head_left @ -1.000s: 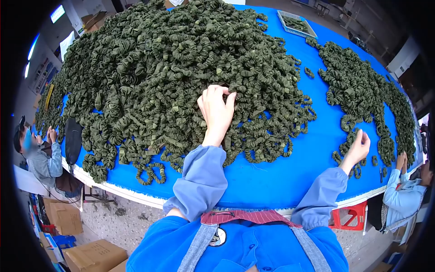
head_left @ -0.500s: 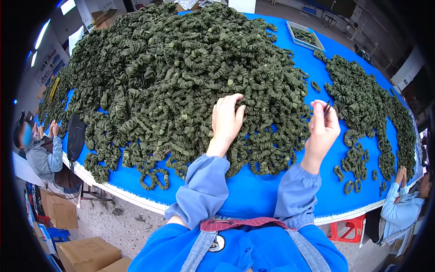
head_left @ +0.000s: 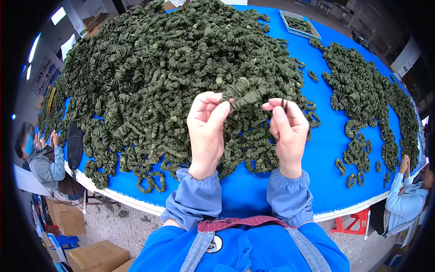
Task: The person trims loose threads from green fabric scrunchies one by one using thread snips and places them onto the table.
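Note:
My left hand (head_left: pixel 206 131) pinches a dark green scrunchie (head_left: pixel 250 94) between thumb and fingers, holding it up in front of the big pile of scrunchies (head_left: pixel 149 77). The scrunchie's gathered loop stretches from my fingertips toward the right. Close by on its right, my right hand (head_left: pixel 290 133) is closed, with a thin dark tool (head_left: pixel 284 104) between thumb and fingers. Most of the tool is hidden, so I cannot tell whether it is snips or tweezers. A small gap seems to separate the right fingertips from the scrunchie.
Blue cloth (head_left: pixel 331 181) covers the table. More scrunchies (head_left: pixel 355 86) lie in a long heap at right, and a pale basket (head_left: pixel 301 26) stands at the far side. Co-workers sit at the left (head_left: pixel 47 158) and right (head_left: pixel 408 197). Cardboard boxes (head_left: pixel 97 256) stand on the floor.
My left hand has taken a scrunchie from the pile and drawn it up toward me. My right hand has moved left, close to it, still holding the dark tool.

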### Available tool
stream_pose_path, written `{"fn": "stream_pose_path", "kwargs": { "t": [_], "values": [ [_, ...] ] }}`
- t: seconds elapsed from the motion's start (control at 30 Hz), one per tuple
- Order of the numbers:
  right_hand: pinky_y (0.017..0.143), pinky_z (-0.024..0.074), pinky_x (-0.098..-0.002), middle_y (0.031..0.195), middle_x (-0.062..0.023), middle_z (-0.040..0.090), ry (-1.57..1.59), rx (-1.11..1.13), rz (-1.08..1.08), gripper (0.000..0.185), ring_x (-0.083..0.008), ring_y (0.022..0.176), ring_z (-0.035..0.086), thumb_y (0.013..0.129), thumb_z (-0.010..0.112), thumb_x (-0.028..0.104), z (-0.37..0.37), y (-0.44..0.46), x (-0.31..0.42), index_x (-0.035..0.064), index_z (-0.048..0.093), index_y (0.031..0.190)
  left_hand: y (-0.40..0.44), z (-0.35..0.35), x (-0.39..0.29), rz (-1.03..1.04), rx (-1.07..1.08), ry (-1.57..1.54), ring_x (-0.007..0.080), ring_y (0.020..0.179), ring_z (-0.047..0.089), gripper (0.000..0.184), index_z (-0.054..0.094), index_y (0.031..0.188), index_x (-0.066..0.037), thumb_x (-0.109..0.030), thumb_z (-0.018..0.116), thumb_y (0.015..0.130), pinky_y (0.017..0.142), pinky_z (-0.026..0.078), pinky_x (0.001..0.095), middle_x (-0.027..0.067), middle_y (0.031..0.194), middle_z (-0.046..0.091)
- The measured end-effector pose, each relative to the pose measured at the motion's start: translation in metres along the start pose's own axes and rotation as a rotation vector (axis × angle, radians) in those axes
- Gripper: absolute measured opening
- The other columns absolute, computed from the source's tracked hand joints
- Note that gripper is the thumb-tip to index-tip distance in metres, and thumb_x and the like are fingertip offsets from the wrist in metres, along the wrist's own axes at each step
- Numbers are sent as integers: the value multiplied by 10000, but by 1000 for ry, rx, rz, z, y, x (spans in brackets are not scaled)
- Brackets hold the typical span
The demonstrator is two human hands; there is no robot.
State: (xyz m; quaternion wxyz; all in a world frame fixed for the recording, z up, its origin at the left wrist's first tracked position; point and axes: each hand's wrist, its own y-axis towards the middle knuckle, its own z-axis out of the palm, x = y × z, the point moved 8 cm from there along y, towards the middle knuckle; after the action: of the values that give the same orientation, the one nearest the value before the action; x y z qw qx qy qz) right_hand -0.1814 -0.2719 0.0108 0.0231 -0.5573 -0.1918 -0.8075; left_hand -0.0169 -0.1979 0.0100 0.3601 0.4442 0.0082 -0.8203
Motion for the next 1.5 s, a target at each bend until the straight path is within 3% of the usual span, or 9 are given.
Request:
{"fn": "stream_pose_path", "kwargs": {
  "t": [0.2,0.57,0.73,0.87,0.9,1.03,1.23,1.37,1.5],
  "values": [
    [418,277,-165,719,-13,585,103,73,-65,204,-28,491,351,887,555,30,9,-6,-6,-12,578,1085,-20,18,21,-90,76,-50,128,895,546,202,543,994,-29,70,585,823,833,442,226,72,1073,539],
    [510,357,-146,745,-15,594,93,18,-86,215,-40,582,451,858,594,-1,10,-9,7,-15,595,1073,-30,32,36,-135,253,83,140,893,533,226,555,1029,-23,46,608,820,794,435,238,82,1196,472],
    [576,403,-170,849,-37,640,-213,106,-131,210,-51,658,501,828,624,-9,-4,-4,13,-34,618,1037,-12,29,1,178,54,250,139,841,523,263,586,1069,-13,26,616,811,761,436,246,67,1107,523],
    [588,424,-169,826,-45,641,-177,306,19,199,-59,676,530,816,631,-16,1,-3,3,-31,631,1015,-12,34,7,235,540,782,140,787,519,305,602,1107,-18,1,624,803,720,437,244,53,988,572],
    [588,424,-169,826,-45,641,-176,305,22,199,-59,676,530,816,631,-16,1,-3,2,-31,631,1015,-13,34,7,232,540,783,140,787,519,305,602,1107,-18,1,624,803,720,437,244,53,988,572],
    [617,441,-168,818,-44,637,-101,205,40,207,-67,701,551,811,638,-18,-5,0,2,-27,630,1018,-14,39,17,119,587,743,133,755,517,222,620,1027,-14,-20,626,805,677,427,236,43,887,590],
    [649,451,-171,814,-39,631,-102,210,55,202,-71,707,553,809,643,-18,-7,3,4,-18,629,1010,-13,29,30,-76,542,726,112,745,508,163,615,986,-14,-40,617,826,637,411,227,45,896,585],
    [682,462,-173,825,-40,633,7,167,104,189,-72,730,563,810,643,-23,-14,3,3,-11,627,997,-18,25,39,-367,457,404,93,760,496,104,613,945,-25,-41,601,844,648,403,222,45,891,578],
    [659,445,-171,808,-28,620,9,92,64,156,-69,709,541,827,630,-7,-16,4,5,-6,625,983,-20,25,43,-412,508,467,88,786,496,108,621,953,-31,-46,606,847,681,412,227,61,943,598]
  ]
}}
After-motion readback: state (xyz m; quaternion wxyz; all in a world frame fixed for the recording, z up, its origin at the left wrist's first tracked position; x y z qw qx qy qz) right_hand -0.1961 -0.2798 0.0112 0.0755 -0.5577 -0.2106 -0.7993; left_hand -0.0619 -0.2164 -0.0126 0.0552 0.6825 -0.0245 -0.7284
